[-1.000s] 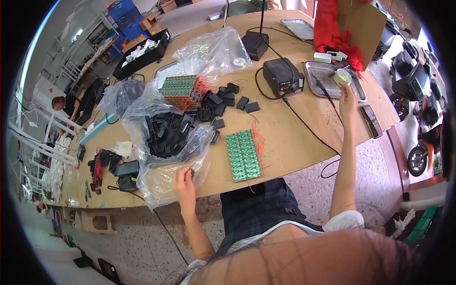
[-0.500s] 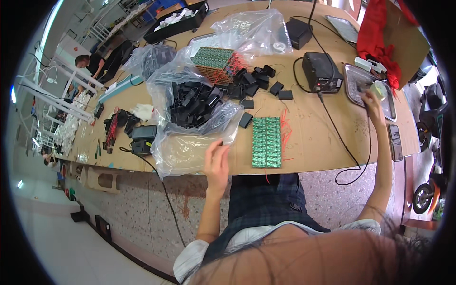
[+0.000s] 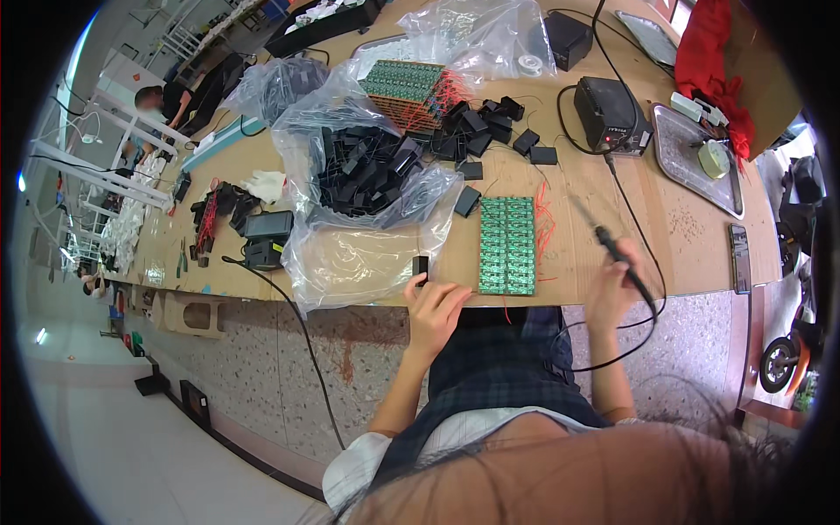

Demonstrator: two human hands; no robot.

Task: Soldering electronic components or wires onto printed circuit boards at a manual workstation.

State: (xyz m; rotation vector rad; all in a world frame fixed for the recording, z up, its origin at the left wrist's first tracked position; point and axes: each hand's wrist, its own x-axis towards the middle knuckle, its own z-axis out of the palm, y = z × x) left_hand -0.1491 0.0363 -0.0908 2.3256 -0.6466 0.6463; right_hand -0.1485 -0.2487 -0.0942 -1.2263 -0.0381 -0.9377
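Observation:
A soldering iron is gripped in my right hand, its tip pointing up and left over the table. My left hand, at the table's front edge, pinches a small black box between thumb and fingers. Between the two hands lies a green circuit board panel, with thin red wires sticking out along its right side. Just beyond its upper left corner is another black box.
A clear plastic bag holds many black boxes. Behind it are stacked green boards. The soldering station stands at the right, beside a metal tray with a round yellowish roll. A phone lies near the right edge.
My right hand has moved from the tray toward the near side of the board, carrying the soldering iron. My left hand shifted right and nearer, and a black box now shows at its fingertips.

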